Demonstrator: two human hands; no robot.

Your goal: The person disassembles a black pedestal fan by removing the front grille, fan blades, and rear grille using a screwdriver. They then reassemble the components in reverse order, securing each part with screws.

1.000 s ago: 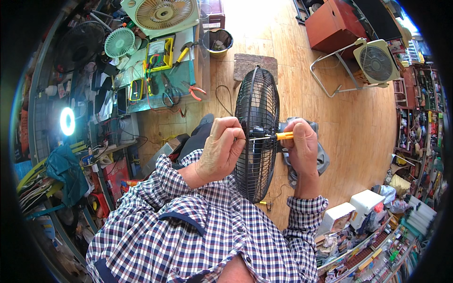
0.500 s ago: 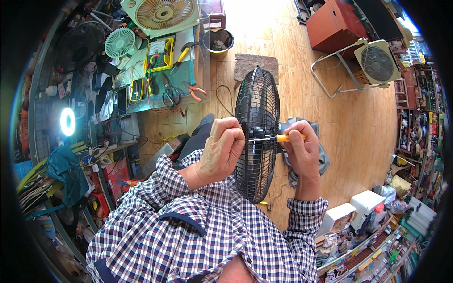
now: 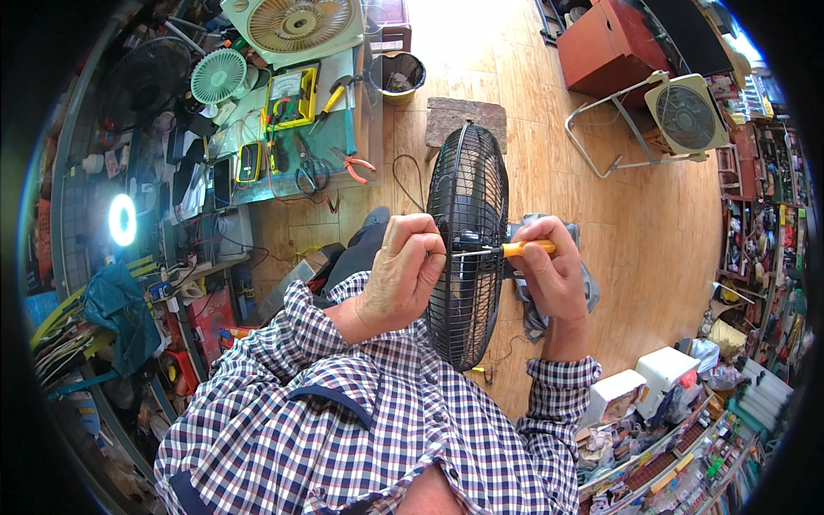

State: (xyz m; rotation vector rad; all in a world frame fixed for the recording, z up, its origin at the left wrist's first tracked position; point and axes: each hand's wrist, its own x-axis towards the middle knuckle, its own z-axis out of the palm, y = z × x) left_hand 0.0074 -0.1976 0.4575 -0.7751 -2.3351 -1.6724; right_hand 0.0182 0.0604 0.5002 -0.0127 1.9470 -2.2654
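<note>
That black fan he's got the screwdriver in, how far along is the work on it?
Nothing looks taken apart yet: the black fan has its wire cage whole. In hand: the right hand holds an orange-handled screwdriver with its tip at the cage rim, where the left hand grips. Seemingly most of the job is left.

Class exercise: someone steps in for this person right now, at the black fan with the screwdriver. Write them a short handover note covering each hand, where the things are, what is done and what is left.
Left hand: gripping the rim of the black fan's wire guard, holding it steady.
Right hand: closed on the orange-handled screwdriver, shaft level, tip at the guard's rim near the left hand's fingers.
Things: the fan stands upright, edge-on, on the wooden floor between the hands. Pliers and other tools lie on the bench to the left.
Done: tool is placed at the rim.
Left: the guard is still on; whether the fastener is loose cannot be seen.
</note>
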